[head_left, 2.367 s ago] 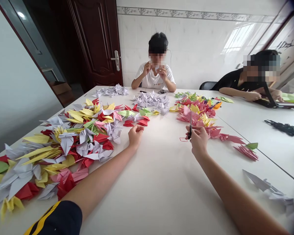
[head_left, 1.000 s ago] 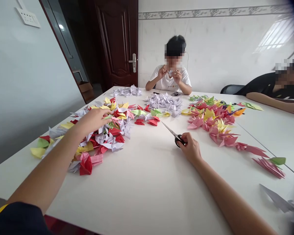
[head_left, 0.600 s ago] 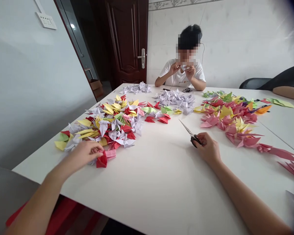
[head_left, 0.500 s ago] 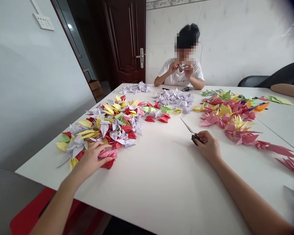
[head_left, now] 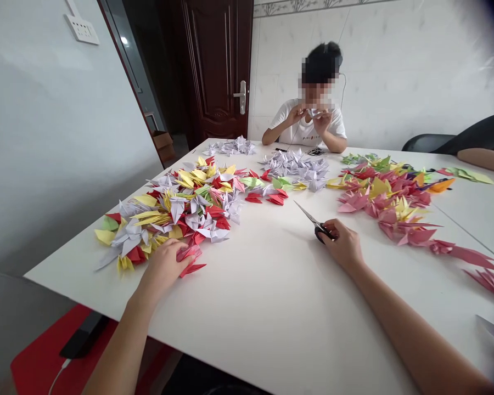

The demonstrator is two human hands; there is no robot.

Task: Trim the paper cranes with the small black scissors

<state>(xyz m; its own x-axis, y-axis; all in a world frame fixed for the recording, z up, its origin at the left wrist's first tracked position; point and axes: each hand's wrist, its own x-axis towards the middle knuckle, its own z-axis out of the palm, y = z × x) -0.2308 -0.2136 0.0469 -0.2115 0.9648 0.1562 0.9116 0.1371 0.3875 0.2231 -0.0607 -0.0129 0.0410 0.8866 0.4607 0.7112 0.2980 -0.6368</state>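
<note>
At the near side we find the left hand (head_left: 165, 265), fingers bent over pink and red folded paper (head_left: 190, 253); we cannot tell whether it grips any. The right hand (head_left: 343, 242) is closed around the handles of the scissors (head_left: 316, 223), blades pointing far left. Beyond, on the worktop (head_left: 263, 318), we record a mixed-colour paper pile (head_left: 177, 209) at left and a mostly pink pile (head_left: 395, 189) at right. At the far edge sits a person (head_left: 307, 133) in a white shirt.

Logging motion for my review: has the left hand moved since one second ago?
Yes: the left hand has moved away from the door handle, toward the near edge of the table.
</note>
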